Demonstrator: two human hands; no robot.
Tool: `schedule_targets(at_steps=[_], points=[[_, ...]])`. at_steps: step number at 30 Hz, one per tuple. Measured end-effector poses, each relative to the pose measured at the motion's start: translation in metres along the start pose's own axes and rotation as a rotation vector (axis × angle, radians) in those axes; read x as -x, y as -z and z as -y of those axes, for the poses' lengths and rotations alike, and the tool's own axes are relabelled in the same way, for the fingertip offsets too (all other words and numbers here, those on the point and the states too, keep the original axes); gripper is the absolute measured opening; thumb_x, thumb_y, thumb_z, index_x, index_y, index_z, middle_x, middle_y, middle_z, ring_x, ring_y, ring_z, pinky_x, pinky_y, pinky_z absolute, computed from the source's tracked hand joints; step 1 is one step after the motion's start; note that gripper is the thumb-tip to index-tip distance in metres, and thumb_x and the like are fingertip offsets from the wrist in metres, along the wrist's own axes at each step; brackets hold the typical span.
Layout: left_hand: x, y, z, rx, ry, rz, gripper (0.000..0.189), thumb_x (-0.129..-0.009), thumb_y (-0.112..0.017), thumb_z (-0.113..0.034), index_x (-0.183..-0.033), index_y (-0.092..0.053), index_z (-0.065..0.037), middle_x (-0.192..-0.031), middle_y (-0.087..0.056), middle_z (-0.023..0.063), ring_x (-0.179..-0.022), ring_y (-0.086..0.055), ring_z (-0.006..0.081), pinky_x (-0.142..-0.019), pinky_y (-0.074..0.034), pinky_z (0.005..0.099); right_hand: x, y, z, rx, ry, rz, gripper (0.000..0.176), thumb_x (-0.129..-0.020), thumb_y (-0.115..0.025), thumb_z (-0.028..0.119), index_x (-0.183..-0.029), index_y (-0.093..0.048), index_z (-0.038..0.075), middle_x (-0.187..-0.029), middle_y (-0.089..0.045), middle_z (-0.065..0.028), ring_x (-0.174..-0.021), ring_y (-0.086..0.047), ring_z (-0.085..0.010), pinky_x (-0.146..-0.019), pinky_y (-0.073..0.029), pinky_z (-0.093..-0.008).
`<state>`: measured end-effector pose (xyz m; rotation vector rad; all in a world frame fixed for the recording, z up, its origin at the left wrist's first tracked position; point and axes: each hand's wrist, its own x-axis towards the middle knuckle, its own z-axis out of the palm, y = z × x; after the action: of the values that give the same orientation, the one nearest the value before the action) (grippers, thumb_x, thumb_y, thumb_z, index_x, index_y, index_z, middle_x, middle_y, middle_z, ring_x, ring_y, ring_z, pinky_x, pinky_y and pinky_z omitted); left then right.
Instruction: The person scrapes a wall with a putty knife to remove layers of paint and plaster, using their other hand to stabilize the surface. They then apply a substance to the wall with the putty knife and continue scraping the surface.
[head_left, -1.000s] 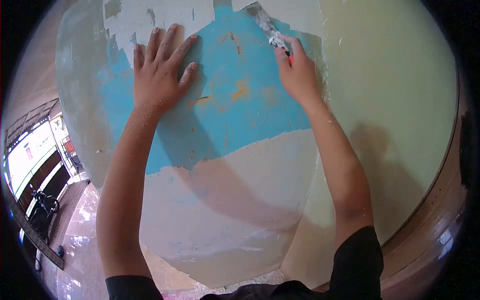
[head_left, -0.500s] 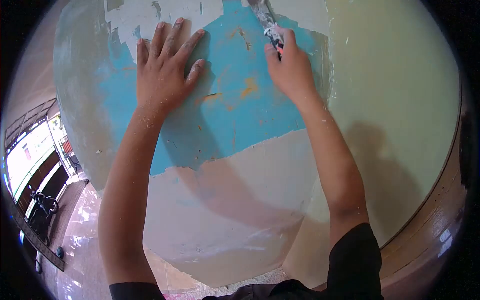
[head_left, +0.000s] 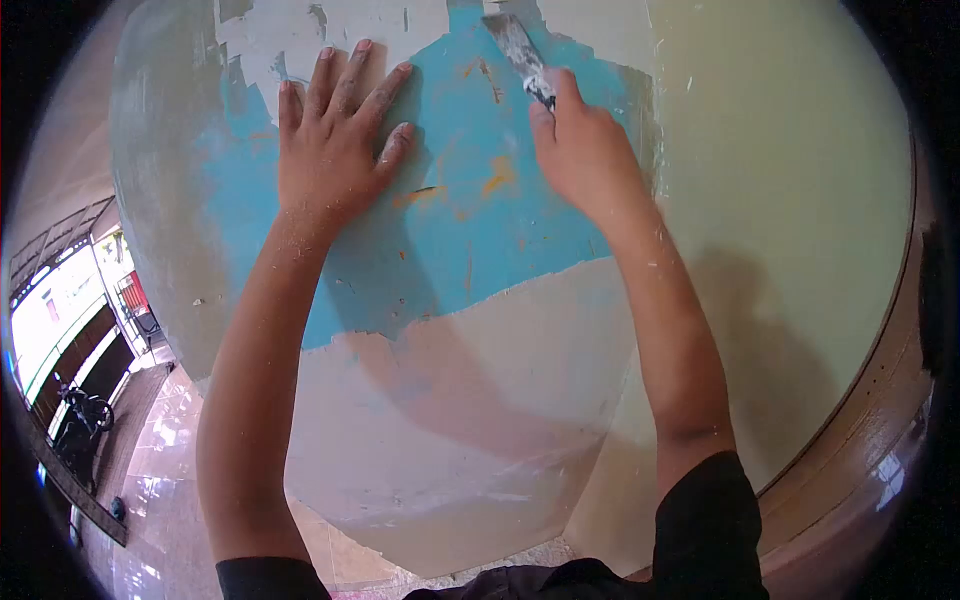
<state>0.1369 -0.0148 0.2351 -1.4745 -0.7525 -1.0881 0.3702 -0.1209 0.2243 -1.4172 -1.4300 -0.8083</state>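
My right hand is wrapped round the handle of a scraper, its flat metal blade smeared with white and tilted up to the left. The blade's tip lies close to the ragged edge of a pale paint layer near the top. To the left, my left hand rests flat on the wall with fingers spread, dusty at the fingertips. Between and below the hands shows a bare turquoise patch with orange-brown marks and small cracks. Pale paint covers the wall beneath it.
A yellow-green wall section stands to the right, bordered by a brown frame. Flakes and white dust lie on the floor at the wall's foot. Beyond an opening at left, a motorcycle is parked.
The scraper and my right hand have shifted slightly down and left, bringing the blade's tip lower. My left hand stays on almost the same spot.
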Motion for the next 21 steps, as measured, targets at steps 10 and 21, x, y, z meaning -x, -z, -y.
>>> schedule_targets(at_steps=[10, 21], points=[[0.001, 0.000, 0.001, 0.020, -0.004, -0.003, 0.055, -0.099, -0.047, -0.052, -0.152, -0.040, -0.040, -0.166, -0.027, -0.0004, -0.154, -0.019, 0.0287, -0.124, -0.012, 0.0590, -0.007, 0.005, 0.007, 0.009, 0.010, 0.011, 0.037, -0.102, -0.048, 0.026, -0.131, -0.044, 0.003, -0.093, -0.070, -0.0268, -0.085, -0.068, -0.0489, -0.077, -0.054, -0.0585], [0.003, -0.002, 0.002, 0.050, 0.001, -0.033, 0.055, -0.098, -0.049, -0.050, -0.151, -0.042, -0.040, -0.166, -0.029, -0.0005, -0.154, -0.020, 0.0277, -0.124, -0.011, 0.0578, -0.039, -0.019, -0.027, -0.069, -0.013, -0.215, 0.041, -0.103, -0.047, 0.030, -0.134, -0.041, 0.005, -0.093, -0.070, -0.0273, -0.088, -0.066, -0.0500, -0.078, -0.052, -0.0592]])
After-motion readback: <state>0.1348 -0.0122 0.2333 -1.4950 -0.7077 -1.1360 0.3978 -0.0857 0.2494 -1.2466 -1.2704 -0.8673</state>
